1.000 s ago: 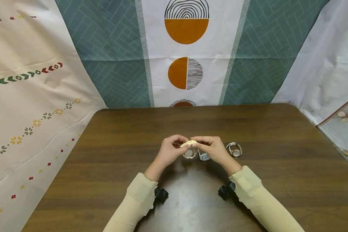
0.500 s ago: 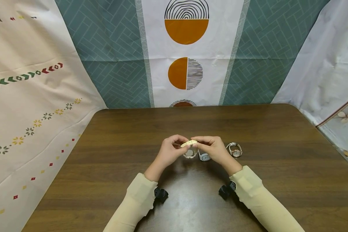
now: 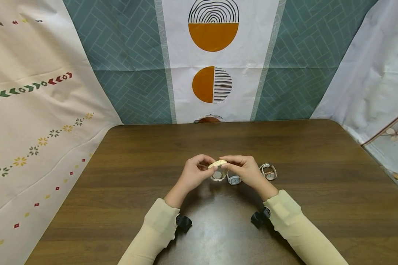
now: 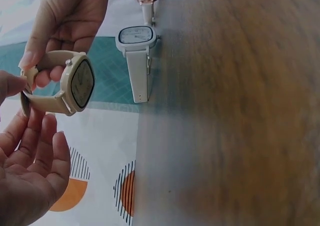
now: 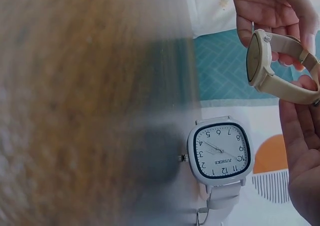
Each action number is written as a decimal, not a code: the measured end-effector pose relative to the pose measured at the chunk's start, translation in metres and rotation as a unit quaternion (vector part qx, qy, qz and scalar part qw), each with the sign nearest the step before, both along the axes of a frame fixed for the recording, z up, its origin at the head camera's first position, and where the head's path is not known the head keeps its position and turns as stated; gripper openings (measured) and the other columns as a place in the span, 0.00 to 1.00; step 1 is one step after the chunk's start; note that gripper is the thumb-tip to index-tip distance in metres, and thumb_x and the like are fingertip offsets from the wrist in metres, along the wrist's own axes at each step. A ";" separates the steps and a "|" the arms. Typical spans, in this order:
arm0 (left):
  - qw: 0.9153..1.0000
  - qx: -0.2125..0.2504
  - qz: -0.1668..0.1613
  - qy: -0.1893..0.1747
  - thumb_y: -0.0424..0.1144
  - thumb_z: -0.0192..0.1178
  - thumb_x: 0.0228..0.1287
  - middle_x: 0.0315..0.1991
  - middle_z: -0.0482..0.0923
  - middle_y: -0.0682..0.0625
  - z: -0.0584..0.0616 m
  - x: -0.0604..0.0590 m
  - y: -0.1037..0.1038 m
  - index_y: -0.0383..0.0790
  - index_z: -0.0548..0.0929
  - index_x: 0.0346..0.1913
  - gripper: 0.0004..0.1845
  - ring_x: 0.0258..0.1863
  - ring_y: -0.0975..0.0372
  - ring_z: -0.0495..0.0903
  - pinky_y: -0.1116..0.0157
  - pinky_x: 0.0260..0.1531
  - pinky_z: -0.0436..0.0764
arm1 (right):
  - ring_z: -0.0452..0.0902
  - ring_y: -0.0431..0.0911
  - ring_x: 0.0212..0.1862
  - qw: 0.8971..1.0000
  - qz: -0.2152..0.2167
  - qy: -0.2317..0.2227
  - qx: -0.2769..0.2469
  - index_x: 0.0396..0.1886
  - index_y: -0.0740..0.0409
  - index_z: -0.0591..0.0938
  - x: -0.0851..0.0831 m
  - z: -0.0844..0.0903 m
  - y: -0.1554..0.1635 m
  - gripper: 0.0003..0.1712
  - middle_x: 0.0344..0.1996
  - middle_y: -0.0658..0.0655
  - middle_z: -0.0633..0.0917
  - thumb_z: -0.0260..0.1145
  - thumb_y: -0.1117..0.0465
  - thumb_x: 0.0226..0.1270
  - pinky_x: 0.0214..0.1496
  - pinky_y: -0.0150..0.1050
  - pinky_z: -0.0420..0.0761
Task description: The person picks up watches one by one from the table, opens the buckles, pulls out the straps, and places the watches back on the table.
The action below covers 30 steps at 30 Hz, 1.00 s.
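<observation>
Both hands, left hand (image 3: pixel 195 173) and right hand (image 3: pixel 243 170), pinch the beige watch (image 3: pixel 217 170); its strap looks closed already, two watches wait.

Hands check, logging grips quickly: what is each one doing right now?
Left hand: pinches the beige watch strap.
Right hand: pinches the same strap's other end.

Dark brown wooden table (image 3: pixel 119 176), rounded far corners. Resting on it near centre: a white square-faced wristwatch (image 3: pixel 233 179); to its right, a rose-gold round-faced wristwatch (image 3: pixel 269 171).
</observation>
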<state>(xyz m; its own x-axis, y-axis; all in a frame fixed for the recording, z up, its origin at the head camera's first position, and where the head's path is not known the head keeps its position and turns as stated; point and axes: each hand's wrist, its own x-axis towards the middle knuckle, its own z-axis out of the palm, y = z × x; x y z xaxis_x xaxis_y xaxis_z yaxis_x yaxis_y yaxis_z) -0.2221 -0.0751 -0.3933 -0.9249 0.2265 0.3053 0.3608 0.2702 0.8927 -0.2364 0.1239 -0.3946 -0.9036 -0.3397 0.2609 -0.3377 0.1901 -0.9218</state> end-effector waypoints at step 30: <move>1.000 0.006 0.010 0.006 0.28 0.64 0.54 0.35 0.82 0.43 -0.001 0.000 0.001 0.34 0.82 0.37 0.07 0.36 0.61 0.79 0.69 0.34 0.78 | 0.81 0.32 0.36 1.000 -0.026 0.012 -0.013 0.46 0.71 0.83 0.000 0.002 -0.002 0.17 0.41 0.67 0.86 0.69 0.65 0.59 0.37 0.30 0.81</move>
<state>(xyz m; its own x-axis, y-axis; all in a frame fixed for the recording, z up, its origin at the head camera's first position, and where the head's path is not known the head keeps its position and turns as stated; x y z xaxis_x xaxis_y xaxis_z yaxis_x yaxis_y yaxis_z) -0.2222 -0.0741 -0.3943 -0.9258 0.2038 0.3184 0.3654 0.2663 0.8919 -0.2359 0.1222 -0.3923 -0.9137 -0.2847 0.2901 -0.3492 0.1843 -0.9187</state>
